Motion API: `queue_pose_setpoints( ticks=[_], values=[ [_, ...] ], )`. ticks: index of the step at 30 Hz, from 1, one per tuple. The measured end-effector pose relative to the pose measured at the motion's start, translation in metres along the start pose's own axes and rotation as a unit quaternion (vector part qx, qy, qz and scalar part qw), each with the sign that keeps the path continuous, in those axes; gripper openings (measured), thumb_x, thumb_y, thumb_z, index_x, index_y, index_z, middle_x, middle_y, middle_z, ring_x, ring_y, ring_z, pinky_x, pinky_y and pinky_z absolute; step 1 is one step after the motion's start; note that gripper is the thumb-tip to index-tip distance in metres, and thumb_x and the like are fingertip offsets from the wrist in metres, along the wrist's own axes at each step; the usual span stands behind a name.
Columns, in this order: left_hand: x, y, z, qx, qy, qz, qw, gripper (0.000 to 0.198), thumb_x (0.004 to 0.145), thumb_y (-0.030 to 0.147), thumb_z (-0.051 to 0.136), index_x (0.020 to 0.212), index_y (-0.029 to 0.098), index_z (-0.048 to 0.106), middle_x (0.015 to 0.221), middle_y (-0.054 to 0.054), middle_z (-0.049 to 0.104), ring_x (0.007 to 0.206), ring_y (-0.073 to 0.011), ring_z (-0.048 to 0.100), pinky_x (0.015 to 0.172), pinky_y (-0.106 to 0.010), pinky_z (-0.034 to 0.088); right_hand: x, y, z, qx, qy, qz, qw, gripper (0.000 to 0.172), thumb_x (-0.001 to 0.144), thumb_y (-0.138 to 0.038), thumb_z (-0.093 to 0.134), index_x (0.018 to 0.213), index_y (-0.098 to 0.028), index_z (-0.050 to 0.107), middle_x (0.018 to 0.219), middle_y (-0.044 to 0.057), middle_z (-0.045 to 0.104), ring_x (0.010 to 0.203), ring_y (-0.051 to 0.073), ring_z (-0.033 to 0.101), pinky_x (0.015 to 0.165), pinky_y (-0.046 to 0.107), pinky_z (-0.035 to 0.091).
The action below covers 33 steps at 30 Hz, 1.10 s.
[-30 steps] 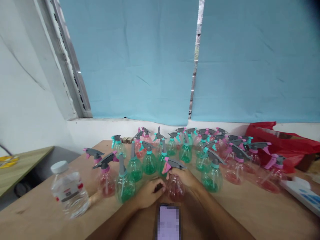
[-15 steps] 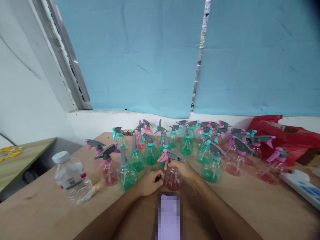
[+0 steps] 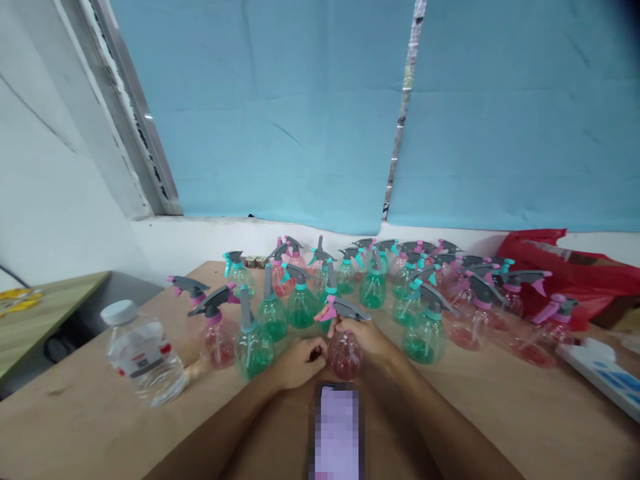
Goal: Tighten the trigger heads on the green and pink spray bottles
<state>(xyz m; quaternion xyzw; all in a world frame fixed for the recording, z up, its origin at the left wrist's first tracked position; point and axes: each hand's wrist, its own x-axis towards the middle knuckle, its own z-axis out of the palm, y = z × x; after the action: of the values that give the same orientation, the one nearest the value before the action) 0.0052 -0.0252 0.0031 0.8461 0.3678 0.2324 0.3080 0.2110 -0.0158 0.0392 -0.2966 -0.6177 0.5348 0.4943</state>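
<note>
Best steady the clear pink plastic spray bottle (image 3: 344, 355) with the clasping left hand (image 3: 299, 361) while the right hand (image 3: 365, 333) grips its grey trigger head (image 3: 345, 310) squarely.

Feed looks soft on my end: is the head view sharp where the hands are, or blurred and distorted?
Head view: soft all over; pink spray bottle between left hand and right hand readable, edges fuzzy; phone screen pixelated; window frame leans, wide-angle; even light, no glare.

A clear water bottle (image 3: 143, 360) with a white cap stands at the lower left on the wooden counter (image 3: 525, 413). A phone (image 3: 337, 430) lies at bottom centre. A red bag (image 3: 575, 273) sits at the right, under blue blinds (image 3: 280, 113).
</note>
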Motion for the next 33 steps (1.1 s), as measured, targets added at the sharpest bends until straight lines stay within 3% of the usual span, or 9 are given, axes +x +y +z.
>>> queue_pose_setpoints(
  ticks=[5,13,19,24,33],
  values=[
    [0.000,0.000,0.001,0.005,-0.037,-0.029,0.999,0.011,0.082,0.016,0.059,0.076,0.017,0.068,0.069,0.003,0.067,0.063,-0.0123,0.057,0.059,-0.021,0.038,0.000,0.000,-0.002,-0.013,-0.001,0.014,1.000,0.016,0.070,-0.024,0.056,0.067,-0.021,0.072,0.071,0.003,0.070,0.071,0.019,0.062,0.073,0.030,0.046],
    [-0.004,0.007,-0.004,-0.008,-0.098,0.012,0.995,0.019,0.081,0.013,0.060,0.081,0.019,0.078,0.075,0.001,0.075,0.066,-0.0140,0.063,0.063,-0.021,0.042,0.000,-0.011,0.004,0.026,-0.004,-0.017,1.000,0.014,0.069,-0.027,0.060,0.074,-0.020,0.071,0.069,0.002,0.068,0.066,0.018,0.061,0.064,0.029,0.045],
    [-0.004,0.002,-0.004,-0.009,-0.111,0.051,0.992,0.019,0.082,0.009,0.060,0.081,0.018,0.078,0.078,0.000,0.075,0.069,-0.0147,0.065,0.064,-0.021,0.044,0.000,0.002,-0.001,0.000,0.010,-0.025,1.000,0.017,0.075,-0.024,0.061,0.086,-0.023,0.074,0.072,0.000,0.069,0.070,0.019,0.065,0.072,0.030,0.047],
    [-0.005,0.010,-0.006,0.013,-0.108,0.051,0.993,0.021,0.080,0.008,0.059,0.082,0.017,0.077,0.078,0.000,0.075,0.069,-0.0144,0.066,0.065,-0.020,0.044,0.002,0.003,0.000,-0.021,-0.001,-0.036,0.999,0.023,0.076,-0.023,0.060,0.093,-0.022,0.075,0.069,0.000,0.069,0.067,0.017,0.061,0.067,0.029,0.043],
    [-0.006,0.009,-0.005,0.020,-0.102,0.043,0.994,0.022,0.080,0.008,0.057,0.082,0.018,0.076,0.076,0.002,0.073,0.065,-0.0130,0.062,0.062,-0.020,0.042,0.004,-0.008,0.007,-0.028,0.018,-0.072,0.997,0.013,0.067,-0.023,0.057,0.065,-0.021,0.069,0.063,0.001,0.065,0.063,0.017,0.053,0.062,0.029,0.039]
  ],
)
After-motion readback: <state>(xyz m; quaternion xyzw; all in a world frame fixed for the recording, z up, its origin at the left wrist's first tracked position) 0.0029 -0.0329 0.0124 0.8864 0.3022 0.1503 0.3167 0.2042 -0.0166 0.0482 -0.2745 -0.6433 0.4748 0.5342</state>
